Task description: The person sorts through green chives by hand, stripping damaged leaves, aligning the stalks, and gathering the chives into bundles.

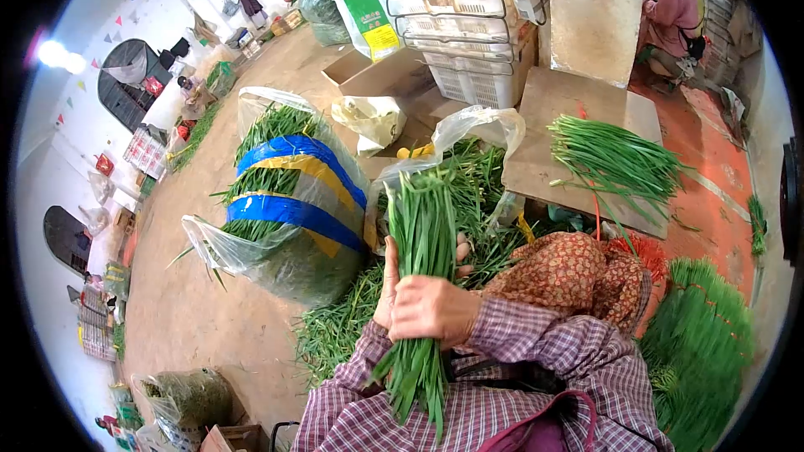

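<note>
A thick bunch of garlic chives stands nearly upright in front of my chest, its cut ends at the top and loose leaf tips hanging below. My right hand is closed around its lower part, knuckles towards me. Behind the bunch is my left hand, wrapped round it from the back; its thumb shows on the left side and its fingertips on the right. The bunch hides the left palm. Beneath both hands lies a pile of loose green leaves.
A taped plastic bale of greens stands at left. At right, a board carries another chive bunch. Tied bunches stand by my right side. White crates and a cardboard box are ahead. A person sits at upper right.
</note>
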